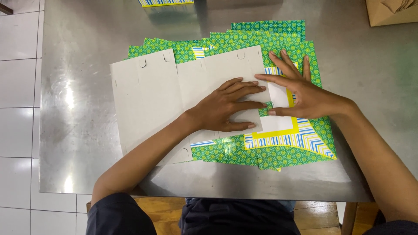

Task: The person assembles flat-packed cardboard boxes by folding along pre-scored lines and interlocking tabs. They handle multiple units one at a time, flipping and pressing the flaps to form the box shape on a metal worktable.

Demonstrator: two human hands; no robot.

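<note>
A flat grey cardboard box blank [152,95] lies printed side down on a pile of green patterned box blanks [270,43]. My left hand [226,106] presses flat on the grey blank's right part, fingers spread. My right hand [302,93] rests flat just to the right, fingers apart, over a folded flap [278,126] showing white, yellow and blue-striped print. Neither hand grips anything.
Everything sits on a steel table [78,130] whose front edge is near my lap. A brown cardboard box [389,13] stands at the back right corner. Another printed blank [165,2] shows at the far edge. White floor tiles [17,87] lie to the left.
</note>
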